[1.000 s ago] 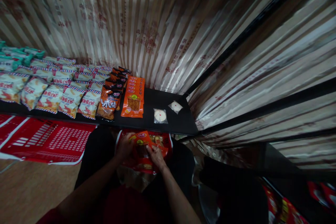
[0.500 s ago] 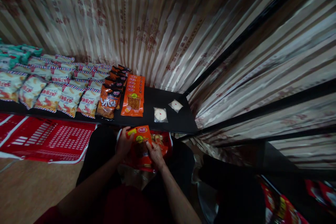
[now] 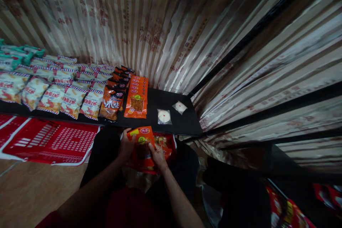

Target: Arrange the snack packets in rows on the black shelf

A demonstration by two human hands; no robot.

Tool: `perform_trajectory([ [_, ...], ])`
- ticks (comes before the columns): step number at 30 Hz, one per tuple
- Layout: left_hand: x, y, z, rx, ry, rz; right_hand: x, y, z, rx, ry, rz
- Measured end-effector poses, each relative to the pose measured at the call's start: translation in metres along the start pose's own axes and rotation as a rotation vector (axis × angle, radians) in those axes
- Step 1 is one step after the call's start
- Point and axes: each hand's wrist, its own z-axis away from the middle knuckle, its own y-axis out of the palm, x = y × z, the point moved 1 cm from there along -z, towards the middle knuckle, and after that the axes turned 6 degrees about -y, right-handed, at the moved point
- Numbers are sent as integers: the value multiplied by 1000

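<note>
An orange snack packet (image 3: pixel 143 142) is held upright between both hands, above a red basket (image 3: pixel 174 146) between the knees. My left hand (image 3: pixel 127 145) grips the packet's left edge, and my right hand (image 3: pixel 158 155) has its thumb on the front at the right edge. More orange packets (image 3: pixel 166 149) lie in the basket. On the black shelf (image 3: pixel 152 99) ahead, overlapping orange packets (image 3: pixel 136 105) form a row beside dark orange bags (image 3: pixel 110 104). Two clear packets with round white pieces (image 3: pixel 164 116) (image 3: pixel 180 107) lie to their right.
White snack bags (image 3: pixel 71 101) and green bags (image 3: pixel 16 58) fill the shelf's left part. Below it stands a red basket (image 3: pixel 61 140). Black metal bars (image 3: pixel 248 34) run before the striped curtain at right. Red packages (image 3: pixel 288 210) are at the lower right.
The view has shifted slightly. Both hands keep their hold on the orange packet, which is nearly in the same place.
</note>
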Motion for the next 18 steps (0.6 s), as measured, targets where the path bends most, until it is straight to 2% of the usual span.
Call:
perform_trajectory([
  [8,-8,4,2,-8,-13,33,1,3,-1,-45,-4,-52],
  [13,-16,7,6,27,-24,117,-2,5,-4,-70,-20,-113],
  [18,-22,8,16,42,-43,59,-4,6,-6,-145,-21,-126],
])
